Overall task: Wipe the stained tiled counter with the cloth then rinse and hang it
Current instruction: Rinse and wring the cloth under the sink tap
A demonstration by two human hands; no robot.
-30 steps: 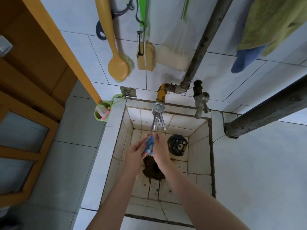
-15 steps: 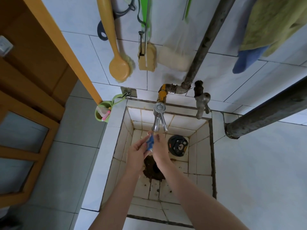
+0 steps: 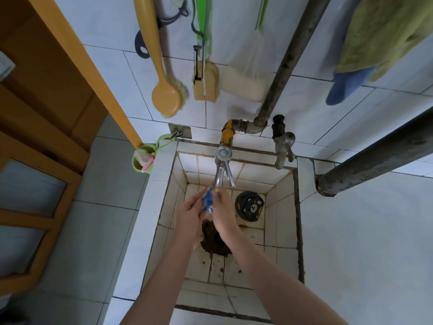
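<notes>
- Tiled sink (image 3: pixel 281 207): we judge it the rinse step, cloth (image 3: pixel 208 204) between our hands, tap (image 3: pixel 220 177) just above
- Left hand (image 3: pixel 188 215) pinches it; right hand (image 3: pixel 223 218) grip unclear
- Next: wring, hang
</notes>
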